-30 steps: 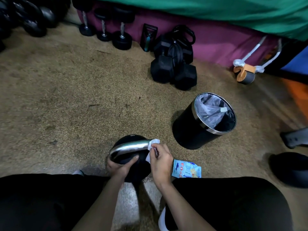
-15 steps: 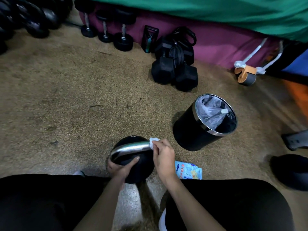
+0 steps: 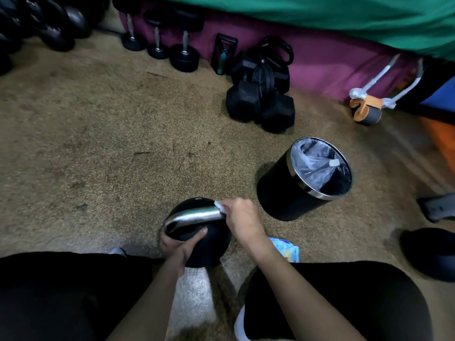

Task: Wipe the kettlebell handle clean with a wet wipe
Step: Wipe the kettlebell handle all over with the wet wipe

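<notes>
A black kettlebell with a shiny silver handle stands on the floor between my knees. My left hand grips the near left side of the kettlebell, thumb on the black ball under the handle. My right hand pinches a white wet wipe and presses it against the right end of the handle. Most of the wipe is hidden under my fingers.
A black bin with a plastic liner stands just right of the kettlebell. A blue wipe packet lies under my right forearm. Hex dumbbells and round dumbbells line the far wall. An ab wheel sits far right.
My right hand has shifted with the wipe up and over the right end of the handle, covering more of the wipe. The left hand keeps its hold on the kettlebell.
</notes>
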